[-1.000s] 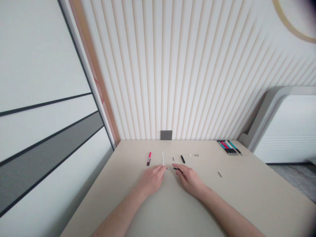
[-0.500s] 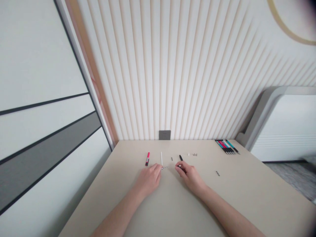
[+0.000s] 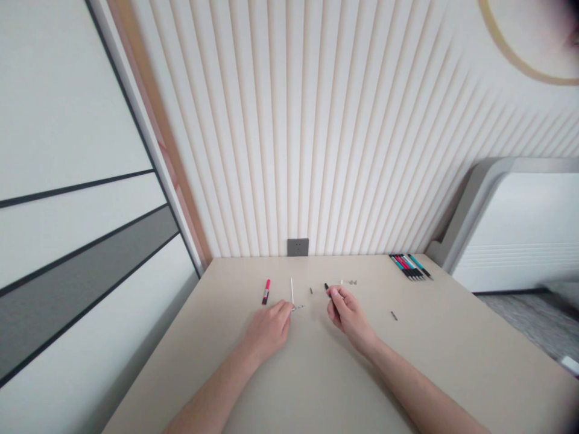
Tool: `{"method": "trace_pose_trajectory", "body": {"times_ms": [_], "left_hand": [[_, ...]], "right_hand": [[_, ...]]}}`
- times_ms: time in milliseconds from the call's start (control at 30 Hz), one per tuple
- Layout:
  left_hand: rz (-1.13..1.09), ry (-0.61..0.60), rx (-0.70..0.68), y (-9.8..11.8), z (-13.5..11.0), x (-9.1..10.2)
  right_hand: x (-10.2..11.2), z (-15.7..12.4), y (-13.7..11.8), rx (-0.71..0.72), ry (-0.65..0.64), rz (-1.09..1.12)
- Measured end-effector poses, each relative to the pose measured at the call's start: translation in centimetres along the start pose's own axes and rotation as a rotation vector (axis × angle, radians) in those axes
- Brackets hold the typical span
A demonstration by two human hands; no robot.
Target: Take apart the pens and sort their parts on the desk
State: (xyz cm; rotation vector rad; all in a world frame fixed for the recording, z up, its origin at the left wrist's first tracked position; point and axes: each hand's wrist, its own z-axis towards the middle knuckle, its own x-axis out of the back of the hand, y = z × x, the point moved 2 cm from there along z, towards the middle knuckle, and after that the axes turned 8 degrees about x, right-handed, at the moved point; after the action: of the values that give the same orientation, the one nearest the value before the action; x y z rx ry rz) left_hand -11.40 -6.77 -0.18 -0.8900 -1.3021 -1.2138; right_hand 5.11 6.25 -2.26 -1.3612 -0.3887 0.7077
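My left hand (image 3: 270, 328) rests on the table, its fingers pinched at the lower end of a thin white rod (image 3: 292, 289) that looks like a pen refill. A tiny silvery piece (image 3: 294, 309) shows at the fingertips; what exactly they grip is too small to tell. My right hand (image 3: 348, 314) is closed around a black pen part (image 3: 326, 286), its tip showing above the thumb and the rest hidden by the fingers. Between the hands lie several tiny bits (image 3: 302, 306) and a short dark piece (image 3: 311, 290). Left of the rod is a pink and black pen part (image 3: 266, 292).
Small pale pieces (image 3: 353, 282) lie behind my right hand. A short dark grey piece (image 3: 394, 316) is farther right on the beige table (image 3: 289, 386). Several coloured pens (image 3: 409, 268) lie side by side at the back right corner. A ribbed wall (image 3: 298, 132) borders the table's back.
My right hand has moved slightly forward, its fingers now at the black pen part that lay just beyond them. My left hand stays at the rod's lower end. The view has shifted slightly.
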Motion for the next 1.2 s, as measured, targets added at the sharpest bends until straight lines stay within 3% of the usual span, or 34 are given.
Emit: {"method": "trace_pose_trajectory", "body": {"times_ms": [167,567,767,867,933,1067,1200], "left_hand": [[0.003,0.006,0.015,0.0,-0.1,0.0],[0.0,0.002,-0.002,0.1,-0.1,0.3],[-0.005,0.011,0.001,0.1,-0.2,0.3],[-0.012,0.001,-0.005,0.1,-0.2,0.3],[-0.017,-0.003,-0.007,0.1,-0.2,0.4],[-0.02,-0.009,-0.006,0.0,-0.2,0.4],[-0.015,0.002,-0.02,0.0,-0.3,0.3]], "right_hand": [[0.3,-0.1,-1.1,-0.008,0.034,0.214],[0.8,0.0,-0.9,0.028,-0.086,0.169],[1.3,0.8,-0.2,0.022,-0.031,0.151],[2.9,1.5,0.8,0.014,0.089,-0.013],[4.2,1.9,1.3,0.047,0.144,-0.247],[5.8,2.2,1.8,0.115,0.122,-0.743],[6.1,2.3,1.8,0.128,0.089,-0.965]]}}
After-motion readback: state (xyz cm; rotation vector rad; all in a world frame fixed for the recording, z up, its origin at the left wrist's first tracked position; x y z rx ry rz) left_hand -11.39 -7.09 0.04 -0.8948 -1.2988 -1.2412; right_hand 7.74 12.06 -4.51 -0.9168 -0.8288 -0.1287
